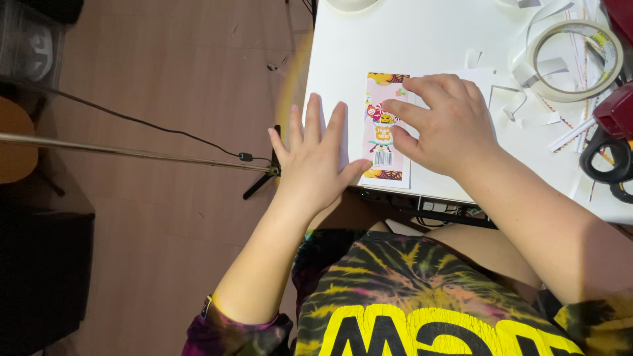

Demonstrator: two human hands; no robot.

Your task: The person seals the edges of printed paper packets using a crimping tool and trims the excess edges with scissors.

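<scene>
- A white table (422, 33) fills the upper right of the head view, its near-left corner over a wood-look floor (178, 86)
- The right hand (448, 125) rests palm-down on a printed paper strip, fingers curled and pressing, pinching nothing
- The left hand (313, 158) lies flat and spread at the table's left edge, just beside the strip, thumb near its lower corner; it holds nothing
- A tape roll (572, 60) sits well apart at the far right, among curled paper offcuts (521, 109) (black-handled scissors (603, 158) lie at the edge)
- The paper strip (386, 142) lies near the table's front edge: a tall, narrow pink label, cartoon figure at centre, orange patterned ends, barcode low down
- It looks light, thin and floppy, likely to crease or slide; best held flat under the palm or lifted by its long edges
</scene>
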